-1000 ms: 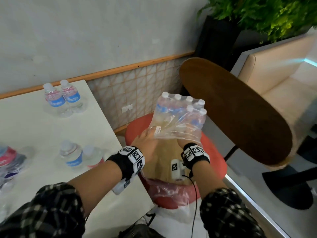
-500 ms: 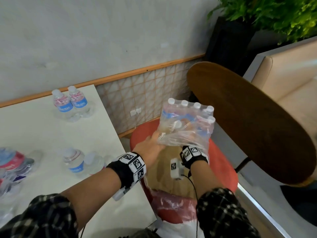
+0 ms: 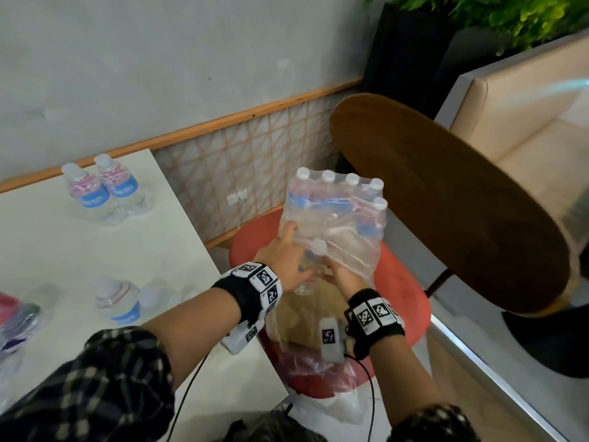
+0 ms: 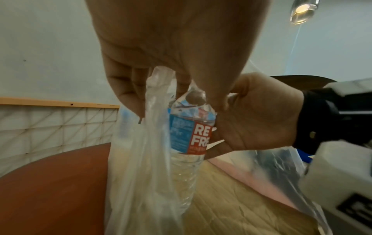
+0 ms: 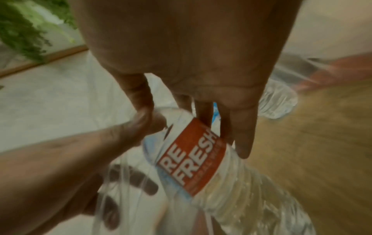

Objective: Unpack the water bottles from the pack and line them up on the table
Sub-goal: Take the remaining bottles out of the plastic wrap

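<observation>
Pack (image 3: 338, 215) held in the air over a red stool (image 3: 401, 282), beside the table (image 3: 47, 250). Left hand (image 3: 283, 260) gripping the torn wrap (image 4: 145, 143), right hand (image 3: 342, 277) curled round one bottle (image 4: 189, 135) half out. Likely risk: wrap tearing further, spilling other bottles.

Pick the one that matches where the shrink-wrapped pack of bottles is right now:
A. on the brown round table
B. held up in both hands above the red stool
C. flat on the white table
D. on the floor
B: the left hand and right hand hold the pack in the air over the red stool, off the white table.
</observation>
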The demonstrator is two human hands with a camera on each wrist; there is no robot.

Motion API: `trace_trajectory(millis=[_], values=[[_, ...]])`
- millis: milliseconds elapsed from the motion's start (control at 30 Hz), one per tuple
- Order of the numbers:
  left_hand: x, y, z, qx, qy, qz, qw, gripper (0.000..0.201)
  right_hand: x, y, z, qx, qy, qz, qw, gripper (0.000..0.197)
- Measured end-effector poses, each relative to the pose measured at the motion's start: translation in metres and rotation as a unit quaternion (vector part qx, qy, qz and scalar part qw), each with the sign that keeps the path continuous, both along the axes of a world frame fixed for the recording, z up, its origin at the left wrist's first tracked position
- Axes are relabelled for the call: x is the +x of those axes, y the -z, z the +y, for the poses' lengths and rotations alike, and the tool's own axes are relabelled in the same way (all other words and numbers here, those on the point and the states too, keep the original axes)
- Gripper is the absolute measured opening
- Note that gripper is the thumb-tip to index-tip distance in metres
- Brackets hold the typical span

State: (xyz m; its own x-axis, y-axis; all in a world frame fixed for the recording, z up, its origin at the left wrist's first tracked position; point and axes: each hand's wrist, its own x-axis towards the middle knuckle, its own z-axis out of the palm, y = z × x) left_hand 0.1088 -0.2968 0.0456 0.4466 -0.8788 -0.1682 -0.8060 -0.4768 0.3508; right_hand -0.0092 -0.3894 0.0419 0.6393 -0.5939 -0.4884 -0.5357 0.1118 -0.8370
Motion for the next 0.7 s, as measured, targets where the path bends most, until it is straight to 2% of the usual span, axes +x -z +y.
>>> trace_trajectory(millis=[67,100,233,300,367,433,467,533,567,600,667,700], values=[[0.003,0.006,-0.005,0.001,-0.005,-0.002,1.000,0.063,0.002,0.009,-0.014,0.016,0.035,0.028,0.999,0.043],[0.004,0.007,-0.007,-0.006,-0.014,0.005,1.000,0.064,0.003,-0.001,-0.013,0.006,0.035,0.056,0.998,0.050],[0.002,-0.001,-0.012,-0.026,-0.041,0.058,0.997,0.055,0.003,-0.011,-0.023,-0.039,0.047,0.074,0.995,0.043],[0.002,-0.006,-0.014,-0.017,-0.034,0.071,0.997,0.046,-0.007,-0.003,-0.027,-0.028,0.068,0.151,0.986,0.053],[0.002,-0.007,-0.014,-0.013,-0.030,0.077,0.996,0.040,-0.018,0.004,-0.030,-0.092,-0.012,0.248,0.964,0.065],[0.000,-0.006,-0.013,-0.004,-0.034,0.094,0.995,0.031,-0.017,0.014,-0.045,-0.153,-0.082,0.330,0.928,0.067],[-0.001,-0.005,-0.013,0.000,-0.036,0.104,0.994,0.026,-0.013,0.016,-0.052,-0.155,-0.088,0.310,0.934,0.064],[-0.004,-0.003,-0.014,0.003,-0.041,0.126,0.991,0.022,-0.007,0.017,-0.067,-0.103,-0.015,0.242,0.965,0.051],[-0.004,-0.002,-0.015,0.003,-0.045,0.137,0.990,0.023,-0.004,0.016,-0.069,-0.095,0.004,0.239,0.966,0.047],[-0.004,-0.002,-0.015,0.005,-0.048,0.145,0.988,0.024,-0.001,0.016,-0.070,-0.099,0.009,0.244,0.965,0.045],[-0.004,-0.002,-0.015,0.013,-0.054,0.151,0.987,0.029,-0.002,0.027,-0.072,-0.135,-0.044,0.274,0.951,0.044],[-0.003,-0.003,-0.015,0.016,-0.055,0.150,0.987,0.031,-0.004,0.033,-0.071,-0.160,-0.089,0.318,0.930,0.046]])
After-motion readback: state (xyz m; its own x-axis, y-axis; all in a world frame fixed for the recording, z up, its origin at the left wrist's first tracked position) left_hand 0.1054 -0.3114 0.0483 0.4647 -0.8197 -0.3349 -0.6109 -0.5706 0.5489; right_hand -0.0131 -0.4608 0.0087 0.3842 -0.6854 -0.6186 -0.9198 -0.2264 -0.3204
